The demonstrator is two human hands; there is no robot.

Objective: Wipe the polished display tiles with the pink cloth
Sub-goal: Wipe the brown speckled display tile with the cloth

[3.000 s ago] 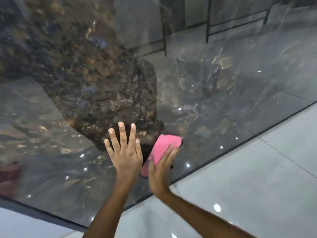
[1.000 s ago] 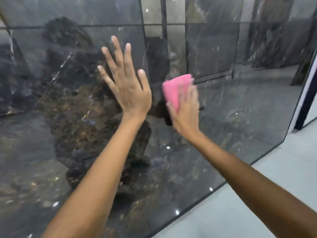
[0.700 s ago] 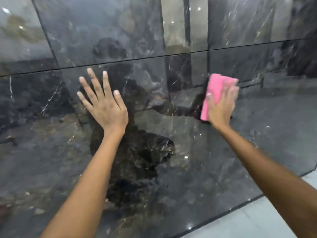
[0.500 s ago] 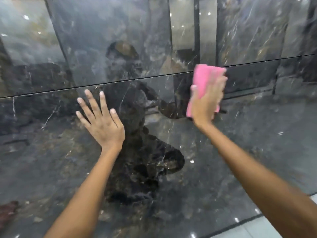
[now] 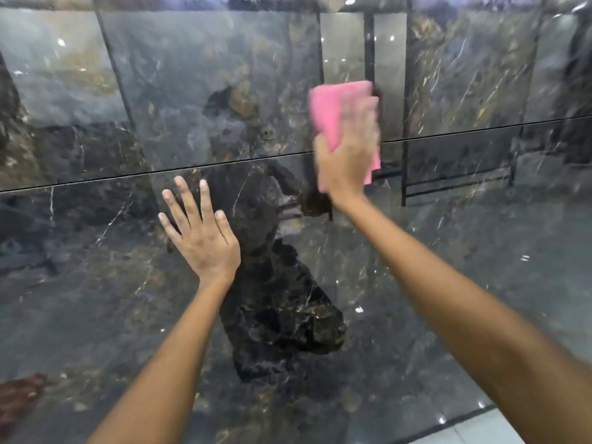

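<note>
Nearest to the camera, two bare forearms reach forward and up from the bottom edge. At the bottom right corner a small piece of pale floor (image 5: 474, 431) shows under the dark wall.

The left hand (image 5: 205, 241) lies flat on the lower tile (image 5: 96, 299), palm against the glossy surface. Its grip is spread wide, the fingers (image 5: 187, 200) apart and pointing up, and it holds nothing. The fingertips end just below the thin seam (image 5: 96, 181) between the two rows of tiles.

Higher and to the right, the right hand (image 5: 347, 155) presses the cloth (image 5: 330, 107) against the wall. The hand is blurred, but the fingers lie flat over the pink fabric with the thumb at its left edge. The cloth sits across the seam: most of it is on the upper tile (image 5: 198, 75), and its lower corner shows on the lower tile beside the wrist.

The tiles are dark marble with brown and white veins, and they mirror the room. A dark reflection (image 5: 275, 299) of the person stands between the two arms.
</note>
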